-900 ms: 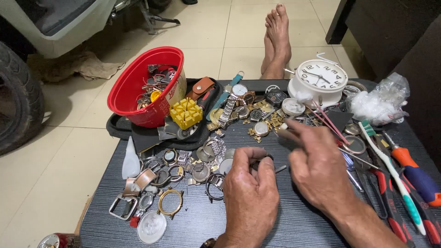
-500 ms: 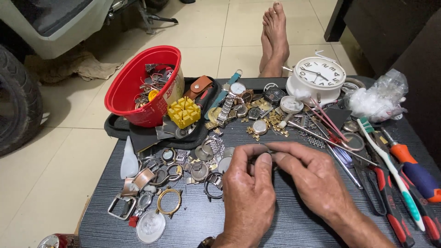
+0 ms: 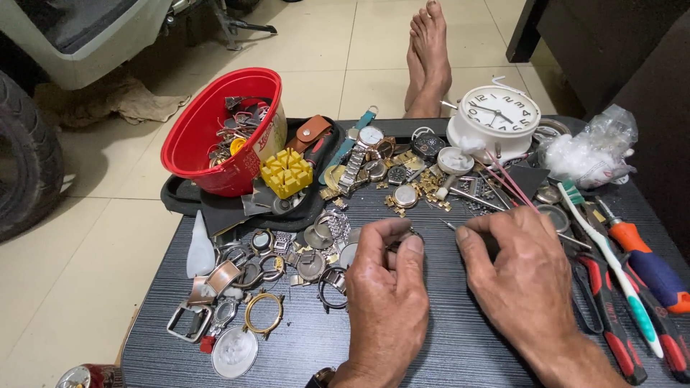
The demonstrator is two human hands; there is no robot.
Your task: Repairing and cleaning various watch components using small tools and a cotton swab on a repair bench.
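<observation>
My left hand [image 3: 384, 294] rests on the dark table [image 3: 445, 345], its thumb and fingers pinching a small round watch part [image 3: 410, 235]. My right hand [image 3: 521, 276] is beside it and holds a thin metal tool [image 3: 451, 226] whose tip points toward that part. A heap of watch cases, rings and bands [image 3: 266, 269] lies just left of my left hand. Several watches and gold links [image 3: 392, 176] lie beyond both hands.
A red bowl [image 3: 194, 144] of parts sits on a black tray [image 3: 176, 197] at back left, next to a yellow block [image 3: 286, 172]. A white alarm clock [image 3: 499, 115] and plastic bag [image 3: 593, 151] stand at back right. Pliers, screwdrivers and a toothbrush [image 3: 611, 273] line the right side.
My right hand came in from the right pile toward my left hand, bringing the thin tool up to the small part. My left hand stayed in place.
</observation>
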